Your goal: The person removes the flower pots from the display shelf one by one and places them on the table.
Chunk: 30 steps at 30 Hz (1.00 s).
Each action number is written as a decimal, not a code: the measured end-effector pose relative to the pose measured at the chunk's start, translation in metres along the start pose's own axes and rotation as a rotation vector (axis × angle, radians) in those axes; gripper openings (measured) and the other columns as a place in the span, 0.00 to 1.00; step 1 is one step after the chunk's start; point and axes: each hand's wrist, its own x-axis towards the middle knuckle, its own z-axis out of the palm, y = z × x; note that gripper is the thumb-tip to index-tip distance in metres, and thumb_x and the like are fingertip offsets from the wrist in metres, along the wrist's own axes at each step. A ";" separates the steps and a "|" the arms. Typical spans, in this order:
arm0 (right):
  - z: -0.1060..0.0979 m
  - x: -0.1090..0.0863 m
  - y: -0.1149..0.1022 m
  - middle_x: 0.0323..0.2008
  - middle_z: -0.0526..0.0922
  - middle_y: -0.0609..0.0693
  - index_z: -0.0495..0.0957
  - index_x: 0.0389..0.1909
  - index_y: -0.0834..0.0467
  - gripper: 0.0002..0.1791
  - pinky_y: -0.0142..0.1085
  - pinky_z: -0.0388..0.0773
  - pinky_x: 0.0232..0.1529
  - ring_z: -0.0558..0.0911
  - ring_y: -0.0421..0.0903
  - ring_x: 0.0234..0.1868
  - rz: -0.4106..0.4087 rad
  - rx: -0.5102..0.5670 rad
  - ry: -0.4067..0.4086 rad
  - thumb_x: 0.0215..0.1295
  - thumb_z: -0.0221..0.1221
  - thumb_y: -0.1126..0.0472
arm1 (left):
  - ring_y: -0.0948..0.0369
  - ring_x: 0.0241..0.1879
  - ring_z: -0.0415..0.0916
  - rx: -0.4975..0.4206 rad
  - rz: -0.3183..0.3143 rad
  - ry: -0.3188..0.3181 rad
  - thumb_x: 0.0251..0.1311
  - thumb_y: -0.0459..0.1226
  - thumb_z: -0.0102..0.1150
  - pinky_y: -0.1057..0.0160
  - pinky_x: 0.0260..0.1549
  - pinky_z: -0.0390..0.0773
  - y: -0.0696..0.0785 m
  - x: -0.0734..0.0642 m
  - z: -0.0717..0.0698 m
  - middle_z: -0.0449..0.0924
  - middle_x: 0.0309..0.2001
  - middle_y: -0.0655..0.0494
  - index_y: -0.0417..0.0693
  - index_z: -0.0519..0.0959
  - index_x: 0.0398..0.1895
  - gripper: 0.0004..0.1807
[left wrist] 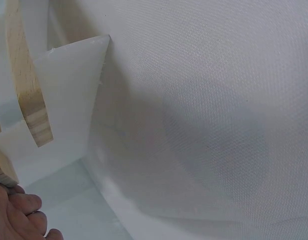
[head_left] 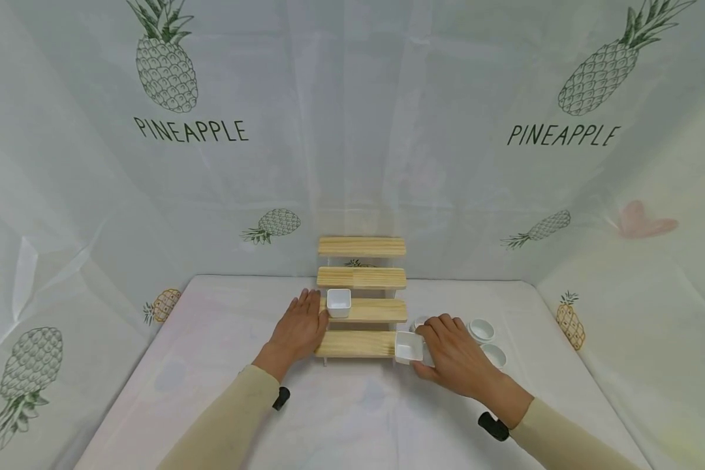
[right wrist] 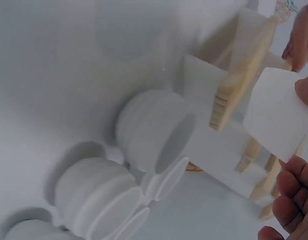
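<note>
My right hand (head_left: 455,356) pinches a small white square dish (head_left: 408,347) at the right end of the lowest step of a wooden four-step stand (head_left: 355,344). In the right wrist view, thumb and fingers grip opposite sides of this dish (right wrist: 276,112); whether it touches the step I cannot tell. A second white square dish (head_left: 339,303) sits on the left part of the step above. My left hand (head_left: 298,326) rests against the stand's left end, its fingers extended. In the left wrist view its fingertips (left wrist: 26,204) show beside a wooden step end.
Several white round cups (head_left: 480,330) stand on the cloth right of the stand, partly hidden behind my right hand; the right wrist view shows these ribbed cups (right wrist: 99,195) close together. A pineapple-print curtain (head_left: 352,130) hangs behind the white-covered table (head_left: 352,418).
</note>
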 end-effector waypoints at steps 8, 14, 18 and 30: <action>0.004 -0.030 -0.002 0.42 0.80 0.50 0.80 0.46 0.59 0.30 0.41 0.71 0.41 0.75 0.49 0.42 0.005 0.010 0.014 0.54 0.73 0.40 | 0.42 0.83 0.52 0.000 0.008 0.021 0.85 0.50 0.29 0.45 0.82 0.55 0.000 0.001 0.001 0.59 0.81 0.36 0.30 0.55 0.82 0.36; 0.014 -0.053 -0.004 0.43 0.79 0.49 0.79 0.45 0.58 0.30 0.43 0.71 0.42 0.74 0.48 0.43 0.006 0.034 0.034 0.51 0.74 0.40 | 0.43 0.83 0.52 -0.003 0.005 0.022 0.86 0.50 0.29 0.45 0.82 0.54 0.000 0.000 0.000 0.58 0.81 0.36 0.30 0.55 0.82 0.36; 0.023 -0.067 -0.004 0.43 0.79 0.48 0.80 0.46 0.58 0.30 0.41 0.71 0.42 0.73 0.47 0.43 -0.010 0.045 0.045 0.51 0.72 0.41 | 0.43 0.83 0.52 -0.011 0.005 0.026 0.86 0.50 0.29 0.45 0.82 0.54 0.001 0.000 0.000 0.59 0.81 0.36 0.30 0.55 0.82 0.36; 0.033 -0.084 -0.001 0.45 0.79 0.47 0.80 0.49 0.59 0.31 0.39 0.69 0.42 0.72 0.45 0.43 -0.014 0.051 0.022 0.53 0.72 0.41 | 0.43 0.83 0.50 -0.003 -0.001 0.002 0.86 0.51 0.27 0.45 0.82 0.53 0.000 0.001 0.001 0.57 0.82 0.37 0.31 0.54 0.82 0.37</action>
